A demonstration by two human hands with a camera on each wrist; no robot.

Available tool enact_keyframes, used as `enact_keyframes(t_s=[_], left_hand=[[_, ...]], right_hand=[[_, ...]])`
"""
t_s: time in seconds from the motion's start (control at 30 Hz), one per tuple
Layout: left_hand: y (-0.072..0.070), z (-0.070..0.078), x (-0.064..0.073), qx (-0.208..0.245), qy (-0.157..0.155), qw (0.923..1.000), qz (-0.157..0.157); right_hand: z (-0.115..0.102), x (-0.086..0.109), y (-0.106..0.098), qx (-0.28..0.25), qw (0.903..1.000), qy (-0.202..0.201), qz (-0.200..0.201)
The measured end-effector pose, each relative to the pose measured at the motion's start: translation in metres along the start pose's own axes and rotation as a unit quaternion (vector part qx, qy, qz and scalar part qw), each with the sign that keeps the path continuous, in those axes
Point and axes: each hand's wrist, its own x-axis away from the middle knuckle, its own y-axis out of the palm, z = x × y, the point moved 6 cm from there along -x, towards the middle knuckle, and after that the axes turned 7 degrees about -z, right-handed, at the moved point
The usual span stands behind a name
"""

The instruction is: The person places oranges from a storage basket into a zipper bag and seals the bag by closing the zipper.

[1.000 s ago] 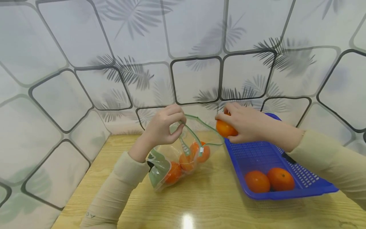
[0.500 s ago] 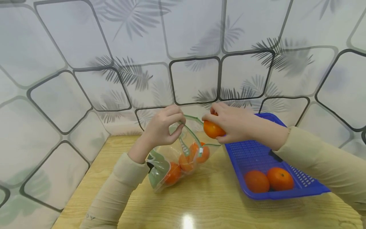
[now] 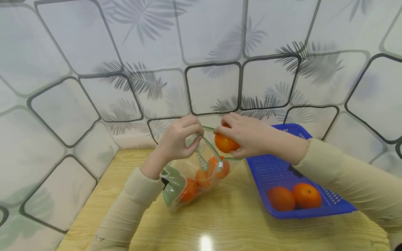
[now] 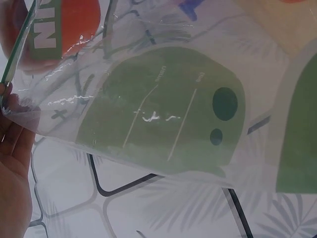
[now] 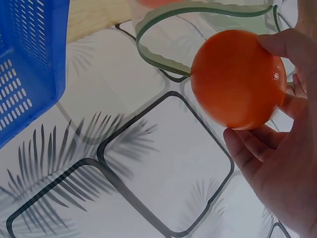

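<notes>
My left hand (image 3: 179, 137) pinches the green zip edge of a clear resealable bag (image 3: 173, 190) between thumb and fingers, and the bag's mouth stands open. Inside lie 3 oranges, seen through the plastic, among them one orange (image 3: 189, 190) at the lower left. My right hand (image 3: 251, 134) grips another orange (image 3: 225, 142) at the bag's mouth; in the right wrist view this orange (image 5: 237, 79) overlaps the green rim (image 5: 168, 15). In the left wrist view, fingertips of the left hand (image 4: 17, 158) hold the bag's edge (image 4: 20, 44).
A blue perforated basket (image 3: 314, 212) stands on the right of the wooden table (image 3: 220, 223), partly below the right forearm. Two oranges lie in its near end, one of them the right-hand orange (image 3: 307, 196). A patterned wall covering (image 3: 216, 89) rises behind the table.
My right hand has carried its orange leftward from above the basket's far left edge to the bag's mouth. The left hand keeps its pinch on the bag, almost still.
</notes>
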Motion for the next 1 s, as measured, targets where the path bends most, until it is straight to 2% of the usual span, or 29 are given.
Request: enact_keyframes(t_s=[0.27, 0.63, 1.0], left_hand=[[-0.001, 0.000, 0.000, 0.003, 0.002, 1.0000, 0.000], [-0.004, -0.002, 0.001, -0.002, -0.001, 1.0000, 0.001], [-0.005, -0.002, 0.002, -0.001, 0.000, 1.0000, 0.007]], right_hand=[[-0.002, -0.006, 0.004, -0.022, 0.9997, -0.003, -0.013], [-0.006, -0.015, 0.006, -0.057, 0.9983, -0.013, -0.006], [-0.010, -0.019, 0.011, -0.054, 0.9976, -0.042, 0.004]])
